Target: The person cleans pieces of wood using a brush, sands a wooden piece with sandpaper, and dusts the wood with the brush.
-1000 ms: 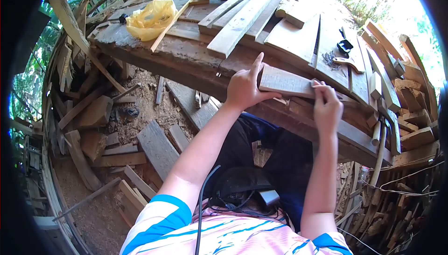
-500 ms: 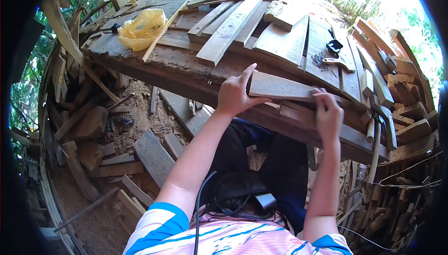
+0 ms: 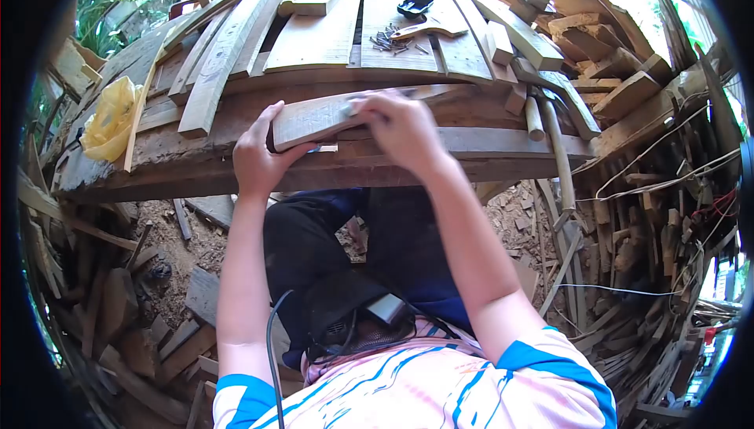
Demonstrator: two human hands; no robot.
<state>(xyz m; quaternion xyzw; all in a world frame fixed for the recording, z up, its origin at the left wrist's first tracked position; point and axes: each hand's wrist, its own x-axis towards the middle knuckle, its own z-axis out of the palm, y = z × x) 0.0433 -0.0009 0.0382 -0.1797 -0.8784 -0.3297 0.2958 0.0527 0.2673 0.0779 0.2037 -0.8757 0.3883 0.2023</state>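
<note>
Head view: steadied the wood block (image 3: 308, 121) at the near edge of the bench (image 3: 487, 140), clasping one end with the left hand (image 3: 261, 160), and swept the right hand (image 3: 404, 129) over the other, with a grip too blurred to tell.

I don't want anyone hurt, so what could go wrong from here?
The wooden block, held at one end by the left hand near the bench's front edge, might slip off. The right hand, blurred at the same block, could skid into the left fingers. The long stick juts past the edge and may get knocked.
</note>
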